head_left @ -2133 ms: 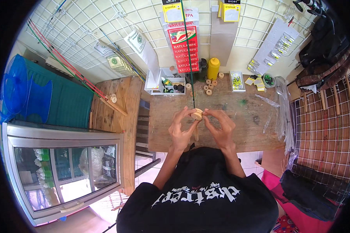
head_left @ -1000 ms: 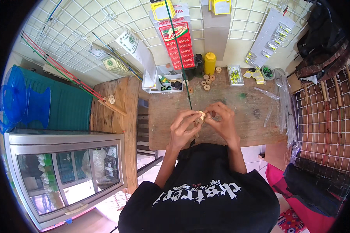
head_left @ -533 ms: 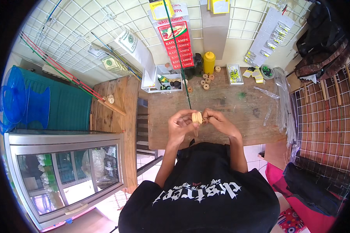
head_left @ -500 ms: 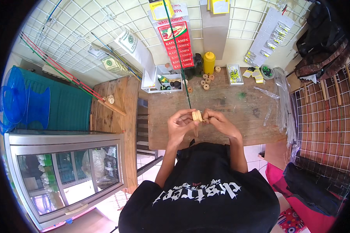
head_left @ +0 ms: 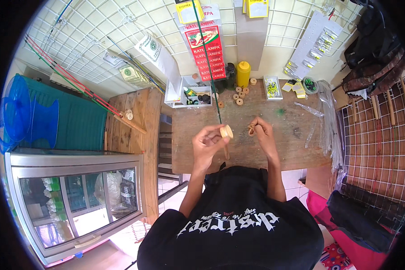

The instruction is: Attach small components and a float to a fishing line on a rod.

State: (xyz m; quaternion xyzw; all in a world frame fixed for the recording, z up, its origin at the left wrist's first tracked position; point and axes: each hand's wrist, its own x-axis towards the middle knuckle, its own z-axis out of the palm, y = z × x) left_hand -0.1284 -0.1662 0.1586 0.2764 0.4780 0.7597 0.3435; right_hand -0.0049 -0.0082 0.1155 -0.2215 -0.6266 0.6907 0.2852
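My left hand (head_left: 207, 143) grips a small pale wooden spool (head_left: 227, 131) between thumb and fingers, above the wooden table. To its right and apart from it, my right hand (head_left: 263, 132) is closed, pinching a thin tan looped band (head_left: 251, 130) that looks like a rubber band. A slim dark green fishing rod (head_left: 208, 63) runs from the top of the view down toward the spool. Its wooden handle (head_left: 227, 153) shows just below my left hand, which hides part of it.
Several small wooden spools (head_left: 240, 102) lie on the wooden table (head_left: 274, 148) near a yellow squeeze bottle (head_left: 243, 74). A white compartment tray (head_left: 175, 98) stands back left, a small white box (head_left: 272, 88) back right. Plastic sleeves (head_left: 327, 121) hang at the right. A glass-doored cabinet (head_left: 76, 155) is at left.
My right hand has drawn away from the spool to the right, taking the tan band with it. The spool stays in my left hand, its side now bare of the band.
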